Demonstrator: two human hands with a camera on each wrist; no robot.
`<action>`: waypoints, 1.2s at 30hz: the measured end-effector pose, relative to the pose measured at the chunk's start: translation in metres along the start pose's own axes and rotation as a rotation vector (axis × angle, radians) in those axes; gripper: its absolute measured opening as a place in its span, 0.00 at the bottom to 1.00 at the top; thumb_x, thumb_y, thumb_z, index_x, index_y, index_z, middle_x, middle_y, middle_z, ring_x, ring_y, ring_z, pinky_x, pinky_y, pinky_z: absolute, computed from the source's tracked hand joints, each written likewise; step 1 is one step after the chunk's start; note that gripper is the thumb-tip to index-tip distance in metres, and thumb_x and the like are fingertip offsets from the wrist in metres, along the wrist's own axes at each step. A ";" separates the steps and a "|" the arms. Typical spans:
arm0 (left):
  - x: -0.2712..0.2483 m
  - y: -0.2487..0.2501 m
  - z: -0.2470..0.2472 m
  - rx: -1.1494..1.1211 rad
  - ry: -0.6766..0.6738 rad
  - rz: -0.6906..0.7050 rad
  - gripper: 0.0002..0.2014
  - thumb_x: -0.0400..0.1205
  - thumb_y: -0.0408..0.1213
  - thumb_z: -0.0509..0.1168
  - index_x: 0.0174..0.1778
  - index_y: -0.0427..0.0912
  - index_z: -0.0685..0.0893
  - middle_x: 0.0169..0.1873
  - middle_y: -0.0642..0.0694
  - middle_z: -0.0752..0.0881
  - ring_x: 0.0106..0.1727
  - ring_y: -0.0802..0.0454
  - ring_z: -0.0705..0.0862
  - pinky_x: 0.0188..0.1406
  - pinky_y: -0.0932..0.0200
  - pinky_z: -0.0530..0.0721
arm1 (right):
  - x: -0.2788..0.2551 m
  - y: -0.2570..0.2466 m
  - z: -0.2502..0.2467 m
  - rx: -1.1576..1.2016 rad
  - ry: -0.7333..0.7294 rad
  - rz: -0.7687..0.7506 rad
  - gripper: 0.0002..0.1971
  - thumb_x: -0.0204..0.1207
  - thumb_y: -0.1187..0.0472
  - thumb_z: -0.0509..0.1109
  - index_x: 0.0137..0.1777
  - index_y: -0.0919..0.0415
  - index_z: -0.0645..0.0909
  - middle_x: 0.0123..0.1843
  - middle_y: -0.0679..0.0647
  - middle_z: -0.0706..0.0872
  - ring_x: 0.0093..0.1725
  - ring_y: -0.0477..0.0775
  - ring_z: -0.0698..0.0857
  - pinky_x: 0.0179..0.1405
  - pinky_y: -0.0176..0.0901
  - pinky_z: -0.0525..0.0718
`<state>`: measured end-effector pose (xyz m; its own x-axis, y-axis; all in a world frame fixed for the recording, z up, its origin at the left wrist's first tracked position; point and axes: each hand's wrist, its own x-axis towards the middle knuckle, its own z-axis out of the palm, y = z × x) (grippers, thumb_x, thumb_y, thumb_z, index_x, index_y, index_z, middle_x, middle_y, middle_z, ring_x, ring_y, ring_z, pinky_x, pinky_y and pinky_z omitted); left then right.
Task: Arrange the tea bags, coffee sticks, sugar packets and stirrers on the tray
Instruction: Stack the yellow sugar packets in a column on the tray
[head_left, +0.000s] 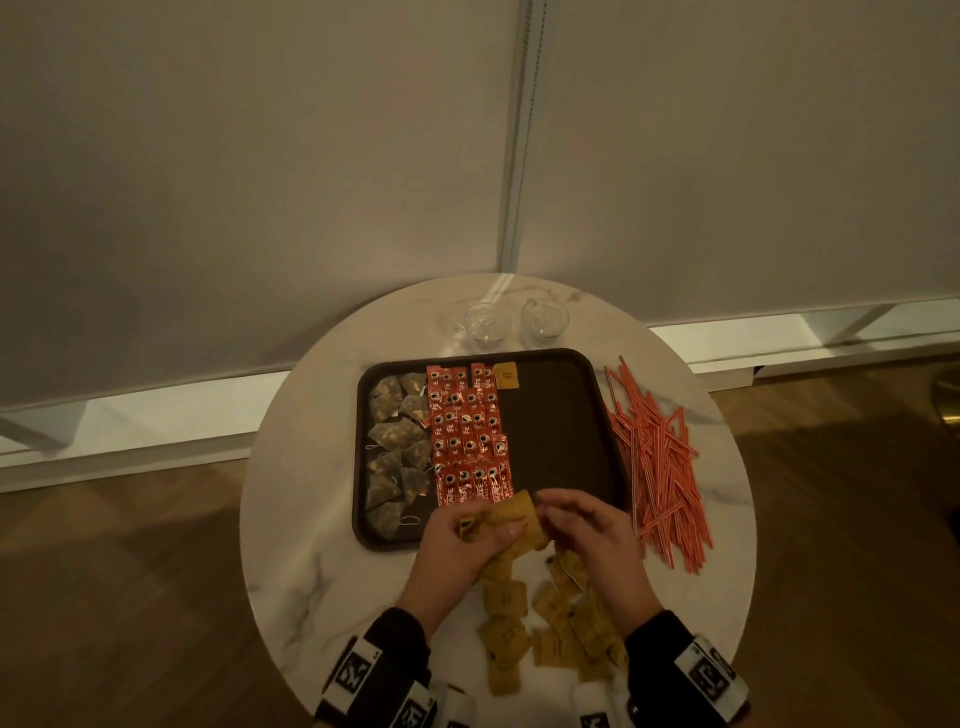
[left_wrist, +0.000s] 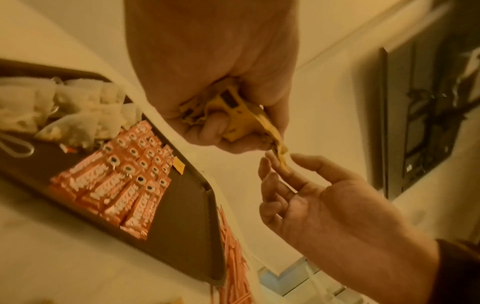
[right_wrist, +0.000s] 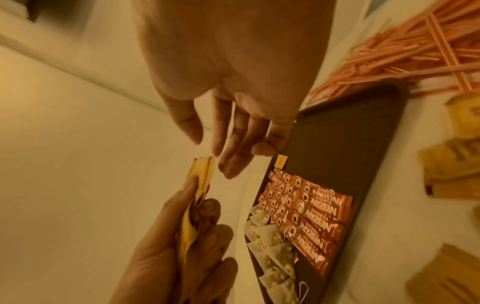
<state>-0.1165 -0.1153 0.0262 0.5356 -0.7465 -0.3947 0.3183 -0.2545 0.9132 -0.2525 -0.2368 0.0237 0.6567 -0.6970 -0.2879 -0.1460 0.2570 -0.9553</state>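
Observation:
A dark tray on the round table holds tea bags down its left side and red coffee sticks beside them. One yellow sugar packet lies at the tray's far edge. My left hand grips a bunch of yellow sugar packets over the tray's near edge. The right hand reaches toward the bunch with straight fingers just off the top packet. More sugar packets lie loose on the table near me. Red-striped stirrers are piled right of the tray.
Two small glasses stand behind the tray on the marble table. The tray's right half is bare. A pale wall and skirting rise behind the table, with wooden floor around it.

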 end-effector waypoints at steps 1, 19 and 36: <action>0.001 0.002 -0.002 0.040 0.002 0.023 0.05 0.77 0.35 0.75 0.48 0.46 0.91 0.44 0.49 0.92 0.48 0.52 0.91 0.45 0.61 0.88 | -0.001 0.001 0.001 -0.014 -0.024 0.033 0.08 0.80 0.67 0.70 0.53 0.59 0.90 0.44 0.59 0.91 0.39 0.55 0.87 0.43 0.53 0.81; 0.020 -0.016 -0.006 -0.004 0.101 -0.191 0.12 0.79 0.46 0.72 0.55 0.46 0.88 0.36 0.51 0.86 0.29 0.62 0.82 0.23 0.66 0.74 | 0.059 -0.008 -0.030 -0.099 0.085 0.029 0.06 0.75 0.73 0.74 0.50 0.69 0.88 0.44 0.59 0.92 0.41 0.49 0.90 0.41 0.32 0.85; 0.065 -0.034 -0.006 -0.394 0.082 -0.526 0.22 0.74 0.42 0.67 0.56 0.26 0.79 0.30 0.41 0.83 0.24 0.50 0.81 0.16 0.62 0.75 | 0.250 0.064 -0.041 -0.671 0.179 0.315 0.09 0.77 0.65 0.74 0.36 0.57 0.83 0.31 0.55 0.89 0.26 0.50 0.84 0.30 0.42 0.85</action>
<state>-0.0875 -0.1516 -0.0310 0.2834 -0.5305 -0.7989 0.8077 -0.3171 0.4971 -0.1281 -0.4223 -0.1123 0.3877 -0.7710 -0.5052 -0.7627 0.0394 -0.6455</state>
